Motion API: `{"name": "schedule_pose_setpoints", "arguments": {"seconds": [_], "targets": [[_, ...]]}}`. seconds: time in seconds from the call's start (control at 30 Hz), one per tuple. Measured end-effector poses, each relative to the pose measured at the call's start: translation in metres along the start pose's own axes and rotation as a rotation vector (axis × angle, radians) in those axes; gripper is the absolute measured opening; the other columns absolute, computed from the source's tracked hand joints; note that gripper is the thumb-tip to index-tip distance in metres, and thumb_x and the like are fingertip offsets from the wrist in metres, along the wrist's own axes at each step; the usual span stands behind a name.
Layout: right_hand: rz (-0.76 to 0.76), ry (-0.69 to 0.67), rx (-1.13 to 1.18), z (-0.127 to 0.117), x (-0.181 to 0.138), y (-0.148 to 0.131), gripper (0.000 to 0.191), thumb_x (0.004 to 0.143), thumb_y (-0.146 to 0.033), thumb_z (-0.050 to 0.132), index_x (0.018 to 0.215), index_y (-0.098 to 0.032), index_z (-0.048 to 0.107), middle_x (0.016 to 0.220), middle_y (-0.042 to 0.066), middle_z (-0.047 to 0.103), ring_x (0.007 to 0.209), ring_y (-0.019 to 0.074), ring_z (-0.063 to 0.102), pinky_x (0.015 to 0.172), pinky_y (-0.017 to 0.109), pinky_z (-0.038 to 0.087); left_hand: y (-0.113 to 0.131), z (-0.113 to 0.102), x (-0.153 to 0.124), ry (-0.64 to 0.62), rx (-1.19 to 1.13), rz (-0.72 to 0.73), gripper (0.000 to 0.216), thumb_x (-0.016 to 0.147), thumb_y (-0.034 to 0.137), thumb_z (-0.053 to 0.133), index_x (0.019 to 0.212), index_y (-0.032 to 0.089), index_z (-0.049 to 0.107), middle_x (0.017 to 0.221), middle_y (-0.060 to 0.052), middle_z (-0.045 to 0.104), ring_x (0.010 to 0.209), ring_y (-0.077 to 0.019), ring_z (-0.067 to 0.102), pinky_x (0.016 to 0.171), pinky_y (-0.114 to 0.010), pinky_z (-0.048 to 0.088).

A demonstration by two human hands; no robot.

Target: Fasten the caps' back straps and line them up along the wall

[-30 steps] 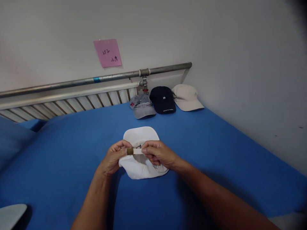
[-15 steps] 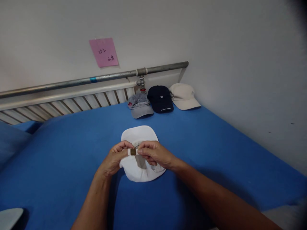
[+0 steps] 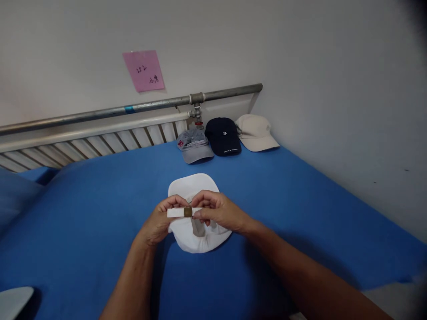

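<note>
In the head view, the white baseball cap [image 3: 187,238] sits just below the centre of the frame on the blue sheet [image 3: 83,222], brim towards the top. The left hand [image 3: 155,226] is closed on its back strap [image 3: 175,212] beside the brass-coloured buckle [image 3: 188,212], though its thumb seems hidden behind the strap; the right hand [image 3: 225,214] pinches the strap just right of the buckle. Good handling here means keeping the strap flat, the buckle square and any pull straight, without twisting or creasing the fabric
</note>
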State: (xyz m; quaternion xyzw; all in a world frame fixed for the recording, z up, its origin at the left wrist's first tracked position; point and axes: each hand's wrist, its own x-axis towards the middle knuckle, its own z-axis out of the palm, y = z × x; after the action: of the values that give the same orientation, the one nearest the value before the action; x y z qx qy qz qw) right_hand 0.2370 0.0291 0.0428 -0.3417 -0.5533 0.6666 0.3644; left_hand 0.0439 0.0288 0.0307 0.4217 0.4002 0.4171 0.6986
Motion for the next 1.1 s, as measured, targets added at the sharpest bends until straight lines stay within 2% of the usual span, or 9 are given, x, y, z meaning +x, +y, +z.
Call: {"name": "schedule_pose_setpoints", "arguments": {"seconds": [0.2, 0.3, 0.4, 0.5, 0.63, 0.73, 0.83, 0.93, 1.1], "targets": [[0.008, 0.007, -0.022, -0.003, -0.001, -0.002, 0.02, 0.073, -0.025, 0.068, 0.09, -0.018, 0.062, 0.06, -0.006, 0.057, 0.051, 0.0079, 0.052, 0.044, 0.018, 0.038, 0.002, 0.0, -0.002, 0.001, 0.021, -0.013, 0.023, 0.059, 0.027, 0.085, 0.072, 0.015, 0.069, 0.061, 0.001, 0.064, 0.047, -0.0075, 0.052, 0.045, -0.017, 0.035], [0.029, -0.014, -0.071, -0.004, -0.003, -0.005, 0.017, 0.075, -0.027, 0.066, 0.09, -0.018, 0.062, 0.057, -0.006, 0.055, 0.048, 0.0072, 0.05, 0.043, 0.018, 0.036, 0.005, -0.002, -0.003, -0.001, 0.03, -0.013, 0.031, 0.067, 0.042, 0.08, 0.075, 0.014, 0.07, 0.063, -0.001, 0.064, 0.05, -0.0088, 0.051, 0.047, -0.019, 0.038], [0.065, -0.024, -0.141, -0.005, -0.004, -0.007, 0.017, 0.077, -0.03, 0.065, 0.09, -0.018, 0.064, 0.055, -0.007, 0.051, 0.043, 0.0055, 0.041, 0.041, 0.019, 0.031, 0.009, -0.003, -0.005, -0.051, 0.016, 0.006, 0.052, 0.074, 0.064, 0.065, 0.077, 0.013, 0.071, 0.066, -0.004, 0.065, 0.054, -0.0119, 0.054, 0.051, -0.022, 0.042], [0.076, -0.029, -0.208, -0.005, -0.004, -0.006, 0.021, 0.076, -0.035, 0.068, 0.088, -0.018, 0.068, 0.06, -0.006, 0.052, 0.048, 0.006, 0.04, 0.045, 0.02, 0.03, 0.011, -0.003, -0.008, -0.126, -0.007, 0.022, 0.058, 0.073, 0.071, 0.06, 0.081, 0.014, 0.071, 0.071, -0.006, 0.066, 0.058, -0.0139, 0.057, 0.052, -0.023, 0.043], [0.022, -0.056, -0.296, -0.003, -0.002, -0.003, 0.021, 0.075, -0.038, 0.07, 0.08, -0.018, 0.071, 0.073, -0.001, 0.06, 0.066, 0.01, 0.05, 0.059, 0.021, 0.036, 0.009, -0.004, -0.011, -0.22, 0.014, 0.037, 0.056, 0.071, 0.069, 0.064, 0.087, 0.015, 0.068, 0.075, -0.005, 0.064, 0.06, -0.0133, 0.056, 0.052, -0.022, 0.042], [0.034, -0.059, -0.315, -0.002, -0.002, -0.003, 0.021, 0.076, -0.039, 0.07, 0.079, -0.018, 0.07, 0.069, -0.002, 0.058, 0.064, 0.0102, 0.048, 0.057, 0.021, 0.035, 0.008, -0.006, -0.011, -0.262, 0.075, 0.087, 0.054, 0.069, 0.064, 0.07, 0.092, 0.016, 0.065, 0.077, -0.004, 0.062, 0.059, -0.0117, 0.054, 0.051, -0.021, 0.04], [0.04, -0.067, -0.314, -0.001, -0.002, -0.002, 0.022, 0.077, -0.04, 0.069, 0.081, -0.018, 0.071, 0.066, -0.002, 0.055, 0.061, 0.0093, 0.046, 0.054, 0.021, 0.034, 0.008, -0.008, -0.011, -0.234, 0.128, 0.107, 0.04, 0.07, 0.05, 0.075, 0.092, 0.019, 0.063, 0.079, -0.001, 0.061, 0.062, -0.0111, 0.053, 0.053, -0.02, 0.039], [0.055, -0.081, -0.297, 0.0, -0.002, -0.001, 0.022, 0.078, -0.039, 0.067, 0.083, -0.018, 0.069, 0.064, -0.003, 0.054, 0.057, 0.0085, 0.046, 0.053, 0.021, 0.034, 0.009, -0.008, -0.011, -0.186, 0.201, 0.107, 0.02, 0.074, 0.032, 0.074, 0.083, 0.019, 0.062, 0.076, 0.001, 0.059, 0.064, -0.0106, 0.052, 0.057, -0.02, 0.039], [0.081, -0.097, -0.253, 0.001, -0.001, 0.002, 0.017, 0.078, -0.036, 0.065, 0.08, -0.018, 0.065, 0.062, -0.003, 0.055, 0.055, 0.0089, 0.048, 0.053, 0.022, 0.038, 0.009, -0.009, -0.012, -0.167, 0.268, 0.118, 0.013, 0.075, 0.023, 0.072, 0.084, 0.019, 0.065, 0.078, 0.0, 0.06, 0.07, -0.0109, 0.052, 0.062, -0.021, 0.04]]}}
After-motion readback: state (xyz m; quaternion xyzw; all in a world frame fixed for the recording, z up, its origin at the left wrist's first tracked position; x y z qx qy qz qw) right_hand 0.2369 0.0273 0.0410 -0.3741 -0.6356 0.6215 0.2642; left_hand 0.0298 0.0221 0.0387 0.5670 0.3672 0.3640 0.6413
